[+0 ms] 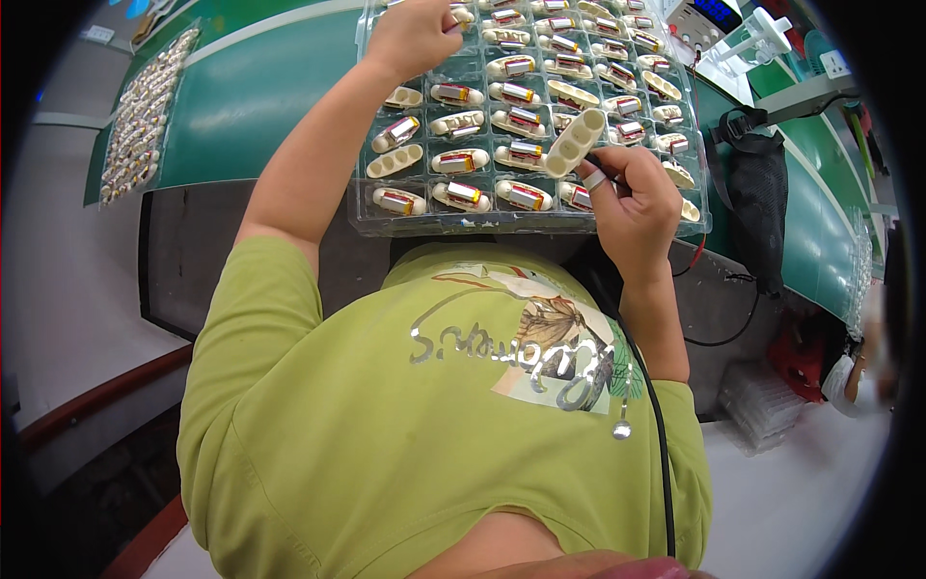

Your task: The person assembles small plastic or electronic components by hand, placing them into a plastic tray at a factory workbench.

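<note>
My right hand (637, 203), a ring on one finger, is closed and holds up a cream oval plastic shell (577, 143) with several round hollows, over the tray's near right part. A dark piece shows by its fingertips; I cannot tell whether it is held. My left hand (413, 41) is closed above the far left part of the clear compartment tray (463, 224). What its fingers pinch, if anything, is hidden. In the compartments lie cream oval housings (461, 161), many carrying a silver battery-like block with yellow and red parts. Others, like one shell (394, 161), show bare hollows.
A second filled tray (149, 111) lies at the left on the green bench (260, 121). A device with a blue display (709, 14) stands at the far right. A black bag (757, 203) hangs by the right edge. Clear trays (762, 405) are stacked below right.
</note>
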Tool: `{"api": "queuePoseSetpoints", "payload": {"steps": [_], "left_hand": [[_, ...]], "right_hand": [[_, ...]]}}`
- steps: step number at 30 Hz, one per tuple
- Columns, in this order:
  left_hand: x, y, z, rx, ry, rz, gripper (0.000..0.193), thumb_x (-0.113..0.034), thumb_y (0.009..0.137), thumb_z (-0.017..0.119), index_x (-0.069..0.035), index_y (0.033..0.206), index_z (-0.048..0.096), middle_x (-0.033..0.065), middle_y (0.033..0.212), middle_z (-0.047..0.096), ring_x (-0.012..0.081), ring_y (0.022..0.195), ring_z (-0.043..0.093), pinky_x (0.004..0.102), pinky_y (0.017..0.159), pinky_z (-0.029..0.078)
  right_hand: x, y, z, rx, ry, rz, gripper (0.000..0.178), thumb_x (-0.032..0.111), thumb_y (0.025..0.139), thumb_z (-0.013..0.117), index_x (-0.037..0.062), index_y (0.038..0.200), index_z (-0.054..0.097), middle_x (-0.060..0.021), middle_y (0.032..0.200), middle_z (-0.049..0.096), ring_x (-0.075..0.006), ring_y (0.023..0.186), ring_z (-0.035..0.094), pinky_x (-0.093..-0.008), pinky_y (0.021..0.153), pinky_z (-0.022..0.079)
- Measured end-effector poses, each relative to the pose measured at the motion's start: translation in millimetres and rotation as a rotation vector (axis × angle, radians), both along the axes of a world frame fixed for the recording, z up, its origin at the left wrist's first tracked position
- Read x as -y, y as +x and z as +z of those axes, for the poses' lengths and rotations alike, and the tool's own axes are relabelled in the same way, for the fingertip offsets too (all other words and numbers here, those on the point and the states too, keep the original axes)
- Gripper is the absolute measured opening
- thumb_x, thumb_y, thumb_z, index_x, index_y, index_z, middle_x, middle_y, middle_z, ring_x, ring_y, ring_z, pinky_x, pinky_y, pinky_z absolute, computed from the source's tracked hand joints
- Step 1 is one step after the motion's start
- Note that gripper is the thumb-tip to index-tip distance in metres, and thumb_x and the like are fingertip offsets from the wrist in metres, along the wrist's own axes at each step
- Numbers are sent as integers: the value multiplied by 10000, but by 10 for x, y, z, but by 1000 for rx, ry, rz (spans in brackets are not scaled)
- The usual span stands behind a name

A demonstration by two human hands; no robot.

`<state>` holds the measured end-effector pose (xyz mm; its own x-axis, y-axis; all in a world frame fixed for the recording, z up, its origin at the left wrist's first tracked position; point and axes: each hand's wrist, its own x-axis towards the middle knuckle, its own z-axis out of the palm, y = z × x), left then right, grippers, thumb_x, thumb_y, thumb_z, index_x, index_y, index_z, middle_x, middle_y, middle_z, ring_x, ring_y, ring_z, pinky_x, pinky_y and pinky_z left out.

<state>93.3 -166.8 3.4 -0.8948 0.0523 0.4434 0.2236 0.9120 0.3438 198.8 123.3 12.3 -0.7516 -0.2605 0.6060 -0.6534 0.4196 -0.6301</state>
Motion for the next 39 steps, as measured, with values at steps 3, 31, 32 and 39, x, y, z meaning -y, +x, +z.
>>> {"api": "queuePoseSetpoints", "payload": {"steps": [3,31,32,39], "left_hand": [[-137,255,154,127,352,81,249,-229,759,691,-9,680,606,138,712,617,240,694,618,380,577,459],[-488,727,113,496,630,-368,348,-126,752,711,-63,1089,647,16,857,608,90,766,549,240,680,453],[-411,643,102,499,631,-343,348,-126,752,711,-63,1089,647,16,857,608,90,766,549,240,680,453],[60,153,-8,248,155,-34,313,-190,696,713,-64,973,640,110,949,642,239,837,625,344,742,494]], "right_hand": [[-32,25,46,337,-96,23,93,80,808,706,11,812,642,-28,652,590,-88,574,535,-239,505,400],[-207,-147,49,755,-327,233,179,129,873,612,32,723,602,75,598,466,-22,552,381,-214,487,284],[-290,-200,14,830,-347,188,193,137,881,611,41,715,599,92,582,435,-16,543,345,-215,481,252],[-75,-157,-69,840,-336,290,255,189,923,596,48,710,584,86,610,461,-7,563,341,-208,503,261]]}}
